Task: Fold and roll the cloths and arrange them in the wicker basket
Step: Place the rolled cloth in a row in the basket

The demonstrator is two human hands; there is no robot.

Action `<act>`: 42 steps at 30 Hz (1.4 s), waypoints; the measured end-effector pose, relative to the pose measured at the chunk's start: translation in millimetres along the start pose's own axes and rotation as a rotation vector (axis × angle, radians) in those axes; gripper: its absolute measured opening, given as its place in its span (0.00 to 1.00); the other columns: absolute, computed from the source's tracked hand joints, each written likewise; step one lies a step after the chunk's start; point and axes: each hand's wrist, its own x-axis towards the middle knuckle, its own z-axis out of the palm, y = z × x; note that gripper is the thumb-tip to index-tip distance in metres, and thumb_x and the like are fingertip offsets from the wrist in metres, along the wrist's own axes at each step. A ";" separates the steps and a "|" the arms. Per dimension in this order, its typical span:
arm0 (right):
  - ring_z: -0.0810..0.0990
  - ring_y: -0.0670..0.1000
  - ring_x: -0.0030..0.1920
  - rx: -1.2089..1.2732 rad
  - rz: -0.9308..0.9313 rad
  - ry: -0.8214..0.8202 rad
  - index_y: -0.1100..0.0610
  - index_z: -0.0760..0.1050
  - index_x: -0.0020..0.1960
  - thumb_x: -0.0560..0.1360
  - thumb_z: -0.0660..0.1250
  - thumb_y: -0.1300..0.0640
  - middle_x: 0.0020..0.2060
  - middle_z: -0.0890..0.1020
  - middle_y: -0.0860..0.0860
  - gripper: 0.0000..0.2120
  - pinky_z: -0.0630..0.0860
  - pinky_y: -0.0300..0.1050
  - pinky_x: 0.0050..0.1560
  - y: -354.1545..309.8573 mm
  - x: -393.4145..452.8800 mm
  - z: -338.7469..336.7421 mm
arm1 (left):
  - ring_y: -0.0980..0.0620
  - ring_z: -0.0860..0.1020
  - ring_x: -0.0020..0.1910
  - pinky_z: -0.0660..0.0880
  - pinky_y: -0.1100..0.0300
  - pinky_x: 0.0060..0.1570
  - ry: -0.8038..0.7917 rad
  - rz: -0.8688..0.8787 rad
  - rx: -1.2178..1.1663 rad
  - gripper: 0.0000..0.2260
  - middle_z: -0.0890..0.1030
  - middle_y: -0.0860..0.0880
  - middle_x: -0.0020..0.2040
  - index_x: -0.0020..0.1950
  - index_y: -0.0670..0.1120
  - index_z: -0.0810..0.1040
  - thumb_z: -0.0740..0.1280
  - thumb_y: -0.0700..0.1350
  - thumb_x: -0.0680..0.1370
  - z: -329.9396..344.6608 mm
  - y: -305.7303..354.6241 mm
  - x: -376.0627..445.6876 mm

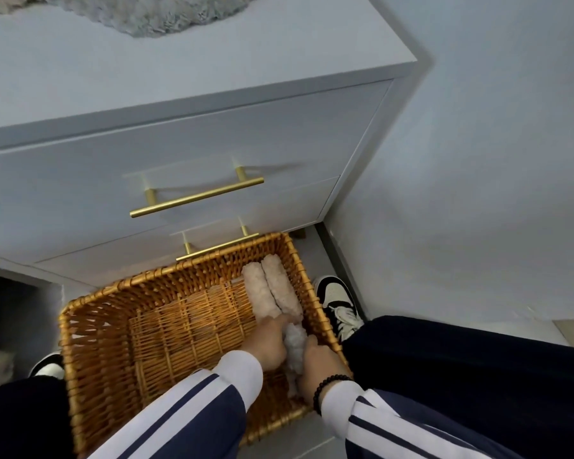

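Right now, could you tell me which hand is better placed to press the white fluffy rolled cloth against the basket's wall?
Probably the left hand: it lies on the cloth's open side, opposite the nearby wall.

We see the wicker basket [90, 313] open at the top, and most of its woven bottom on the left and middle lies bare, so a hand could reach in there freely. Along its right wall two beige rolled cloths [272, 289] lie side by side and fill that strip. Nearer us, both hands, left hand [267, 342] and right hand [322, 369], crowd the right corner around a white rolled cloth [295, 349]. The dresser [179, 154] stands just behind the basket, its lower handle [217, 248] overhanging the far rim.
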 end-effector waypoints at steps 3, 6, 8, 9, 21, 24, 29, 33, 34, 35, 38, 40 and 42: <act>0.79 0.56 0.57 0.016 0.004 -0.014 0.59 0.62 0.68 0.77 0.61 0.58 0.59 0.77 0.56 0.21 0.75 0.46 0.51 -0.3 4.2 3.3 | 0.43 0.70 0.66 0.69 0.54 0.66 -0.058 -0.003 0.203 0.23 0.68 0.43 0.68 0.74 0.54 0.64 0.62 0.43 0.79 1.7 -1.1 11.5; 0.79 0.57 0.56 0.013 -0.010 -0.019 0.59 0.63 0.66 0.76 0.61 0.60 0.58 0.77 0.58 0.19 0.75 0.48 0.51 -1.7 8.0 7.6 | 0.41 0.72 0.64 0.72 0.53 0.60 -0.122 -0.042 0.471 0.25 0.68 0.42 0.68 0.74 0.52 0.62 0.63 0.45 0.79 -2.3 -1.7 16.9; 0.79 0.58 0.55 0.002 -0.013 -0.030 0.59 0.63 0.67 0.76 0.61 0.60 0.58 0.77 0.58 0.19 0.76 0.48 0.51 -1.9 10.4 9.3 | 0.41 0.74 0.62 0.73 0.52 0.55 -0.106 -0.034 0.623 0.23 0.70 0.42 0.66 0.73 0.51 0.64 0.63 0.45 0.78 -6.3 1.1 17.2; 0.79 0.58 0.55 -0.003 -0.014 -0.034 0.59 0.63 0.67 0.76 0.61 0.60 0.58 0.77 0.58 0.20 0.76 0.48 0.52 -2.0 13.5 11.1 | 0.42 0.74 0.61 0.73 0.53 0.53 -0.091 -0.013 0.694 0.21 0.72 0.42 0.65 0.72 0.50 0.66 0.62 0.45 0.79 -7.6 2.4 18.0; 0.76 0.58 0.58 -0.300 -0.061 0.130 0.63 0.56 0.72 0.80 0.58 0.57 0.64 0.69 0.61 0.24 0.76 0.50 0.48 -8.1 16.1 19.5 | 0.44 0.81 0.51 0.72 0.54 0.40 0.062 0.457 1.147 0.11 0.82 0.46 0.53 0.58 0.46 0.78 0.60 0.38 0.79 -26.8 9.8 44.0; 0.79 0.60 0.45 -0.561 -0.284 0.271 0.60 0.77 0.58 0.67 0.74 0.48 0.50 0.78 0.61 0.24 0.76 0.49 0.35 -11.7 15.7 14.2 | 0.44 0.80 0.53 0.74 0.53 0.46 0.045 0.528 1.161 0.12 0.82 0.47 0.54 0.60 0.48 0.77 0.59 0.40 0.80 -32.4 9.9 51.3; 0.64 0.62 0.68 -1.173 -0.813 0.011 0.54 0.76 0.63 0.81 0.57 0.50 0.67 0.71 0.57 0.16 0.60 0.55 0.69 -14.1 28.5 12.0 | 0.42 0.77 0.57 0.74 0.51 0.53 -0.065 0.578 1.148 0.13 0.80 0.44 0.58 0.64 0.46 0.76 0.60 0.42 0.80 -46.8 19.0 60.7; 0.50 0.61 0.76 -1.382 -0.738 -0.143 0.56 0.59 0.75 0.82 0.51 0.49 0.75 0.59 0.56 0.24 0.43 0.57 0.75 -12.3 48.1 9.4 | 0.41 0.77 0.57 0.73 0.51 0.52 -0.132 0.591 1.141 0.13 0.80 0.43 0.58 0.62 0.44 0.77 0.62 0.42 0.79 -53.8 29.2 60.5; 0.49 0.60 0.76 -1.436 -0.727 -0.150 0.56 0.57 0.76 0.82 0.51 0.48 0.76 0.57 0.56 0.24 0.42 0.56 0.75 -8.9 53.7 10.8 | 0.41 0.77 0.56 0.73 0.51 0.51 -0.134 0.603 1.156 0.12 0.80 0.44 0.57 0.61 0.44 0.77 0.62 0.42 0.79 -53.6 29.7 61.1; 0.48 0.60 0.76 -1.493 -0.720 -0.145 0.55 0.56 0.77 0.82 0.50 0.47 0.76 0.56 0.55 0.25 0.41 0.56 0.75 -4.7 58.7 12.1 | 0.42 0.78 0.56 0.74 0.51 0.50 -0.133 0.618 1.174 0.12 0.80 0.44 0.57 0.61 0.44 0.76 0.61 0.42 0.79 -53.2 30.2 61.5; 0.50 0.58 0.76 -1.556 -0.717 -0.155 0.54 0.54 0.77 0.83 0.48 0.47 0.76 0.56 0.54 0.25 0.45 0.54 0.75 -2.4 62.0 14.3 | 0.43 0.78 0.55 0.74 0.52 0.49 -0.161 0.653 1.216 0.13 0.80 0.46 0.56 0.63 0.45 0.75 0.61 0.44 0.80 -50.8 24.2 64.3; 0.56 0.57 0.74 -1.591 -0.785 -0.179 0.57 0.58 0.76 0.83 0.50 0.50 0.74 0.62 0.54 0.23 0.52 0.49 0.73 -6.7 63.4 14.9 | 0.44 0.79 0.54 0.74 0.52 0.50 -0.180 0.717 1.176 0.14 0.81 0.47 0.56 0.64 0.47 0.75 0.62 0.48 0.79 -53.4 15.3 67.0; 0.63 0.56 0.71 -1.443 -0.836 -0.138 0.59 0.65 0.71 0.82 0.54 0.55 0.71 0.68 0.56 0.19 0.61 0.41 0.66 -12.6 62.6 14.5 | 0.45 0.78 0.54 0.73 0.52 0.53 -0.158 0.857 1.121 0.18 0.80 0.46 0.56 0.63 0.47 0.75 0.64 0.54 0.76 -62.0 4.7 67.7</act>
